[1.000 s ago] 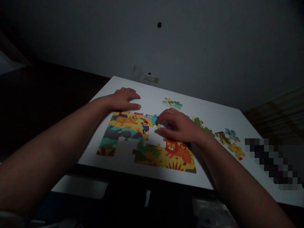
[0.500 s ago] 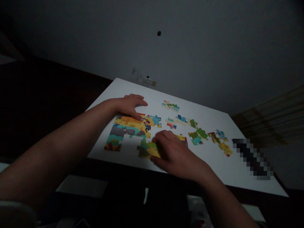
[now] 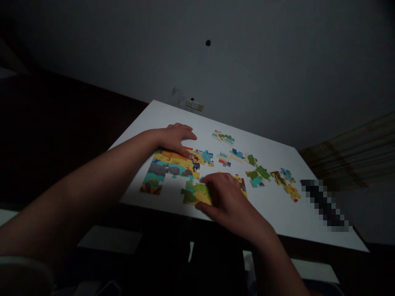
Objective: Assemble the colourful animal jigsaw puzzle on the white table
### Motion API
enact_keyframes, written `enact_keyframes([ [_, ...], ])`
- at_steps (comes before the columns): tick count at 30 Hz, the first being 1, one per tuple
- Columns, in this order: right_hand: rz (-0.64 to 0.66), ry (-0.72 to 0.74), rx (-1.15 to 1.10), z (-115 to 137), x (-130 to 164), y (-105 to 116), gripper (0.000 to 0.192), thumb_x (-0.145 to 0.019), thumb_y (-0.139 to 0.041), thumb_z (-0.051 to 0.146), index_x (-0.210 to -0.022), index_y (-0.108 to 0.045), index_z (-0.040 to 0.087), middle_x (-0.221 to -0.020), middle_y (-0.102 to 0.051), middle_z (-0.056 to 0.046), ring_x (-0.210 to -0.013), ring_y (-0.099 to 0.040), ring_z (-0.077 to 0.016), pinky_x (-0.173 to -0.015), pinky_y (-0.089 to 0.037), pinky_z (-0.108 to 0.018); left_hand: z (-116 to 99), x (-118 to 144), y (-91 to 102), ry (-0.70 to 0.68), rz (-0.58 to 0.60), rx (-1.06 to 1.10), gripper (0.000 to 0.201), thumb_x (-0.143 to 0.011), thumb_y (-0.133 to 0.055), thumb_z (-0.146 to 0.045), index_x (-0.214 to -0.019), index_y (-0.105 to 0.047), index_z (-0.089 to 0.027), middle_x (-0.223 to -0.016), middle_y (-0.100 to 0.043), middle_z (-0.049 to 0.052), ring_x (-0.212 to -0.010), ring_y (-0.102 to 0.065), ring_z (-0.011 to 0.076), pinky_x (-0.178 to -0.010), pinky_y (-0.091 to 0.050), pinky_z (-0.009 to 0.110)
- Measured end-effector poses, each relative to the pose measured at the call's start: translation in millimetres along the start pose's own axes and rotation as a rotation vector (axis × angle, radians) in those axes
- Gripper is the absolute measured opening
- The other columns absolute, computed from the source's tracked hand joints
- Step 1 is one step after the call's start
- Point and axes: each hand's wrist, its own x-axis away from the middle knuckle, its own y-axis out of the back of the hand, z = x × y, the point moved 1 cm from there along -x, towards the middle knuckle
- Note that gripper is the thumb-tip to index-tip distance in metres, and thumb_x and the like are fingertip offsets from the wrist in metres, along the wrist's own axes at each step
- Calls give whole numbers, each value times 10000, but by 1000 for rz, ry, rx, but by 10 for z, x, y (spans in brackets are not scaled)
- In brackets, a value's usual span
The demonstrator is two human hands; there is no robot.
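A partly joined jigsaw puzzle (image 3: 166, 169), showing a grey hippo and blue water, lies on the white table. My left hand (image 3: 176, 137) rests over its upper edge, fingers spread and thumb on the picture. Below and to the right, my right hand (image 3: 226, 195) curves over a green and yellow puzzle section (image 3: 195, 192), gripping it between thumb and fingers. That section sits close under the larger block, with a gap of bare table to its left. Part of another puzzle section (image 3: 242, 184) shows beyond my right knuckles; my hand hides the rest.
Loose puzzle pieces (image 3: 237, 155) lie scattered right of the hands, with a joined pair (image 3: 223, 137) farther back. A dark pixelated object (image 3: 324, 203) lies near the right edge of the white table (image 3: 308, 222). A wall with sockets (image 3: 194, 105) stands behind.
The larger puzzle block and my left hand have shifted slightly right. The green and yellow section has also moved a little right, with my right hand still over it.
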Motion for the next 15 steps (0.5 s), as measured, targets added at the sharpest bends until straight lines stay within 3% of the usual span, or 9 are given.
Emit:
enact_keyframes([
  [15,-72,20,-62,78,76,-213,299,-1131,-804,236,-1393,-693,326,-1418,-816,-138,-1331,-755,-424,-1153,-659,-679,16,-4,1,-1,8,-3,1218,-769,-870,-973,-1840,-653,-436,-2062,-424,112,-1872,-328,568,-1505,-268,785],
])
